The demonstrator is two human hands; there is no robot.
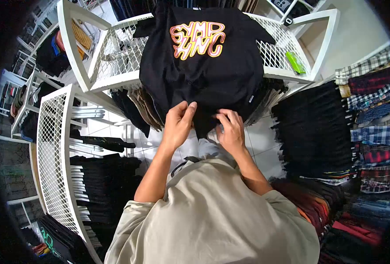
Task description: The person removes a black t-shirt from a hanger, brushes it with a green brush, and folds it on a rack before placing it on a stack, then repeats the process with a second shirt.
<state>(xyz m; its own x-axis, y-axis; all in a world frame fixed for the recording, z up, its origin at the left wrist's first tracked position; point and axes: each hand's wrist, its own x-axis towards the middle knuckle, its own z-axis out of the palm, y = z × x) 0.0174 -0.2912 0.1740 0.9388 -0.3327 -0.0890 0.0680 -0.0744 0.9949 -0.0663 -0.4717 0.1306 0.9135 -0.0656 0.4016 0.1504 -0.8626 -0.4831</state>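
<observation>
A black T-shirt (204,77) with a pink, yellow and white letter print lies spread over a white mesh rack top, its lower edge hanging over the front toward me. My left hand (179,125) is closed on the hem, thumb on top and the other fingers partly hidden. To its right, my right hand (231,132) has curled fingers pinching the hem, with cloth hanging between the two hands. A small white tag (251,99) shows at the shirt's lower right side.
The white mesh rack (283,48) carries a bright green packet (295,63) at right. Below it hang dark and brown garments (144,105). Black clothes (102,185) fill a rack at left. Black garments (314,127) and plaid shirts (375,136) hang at right.
</observation>
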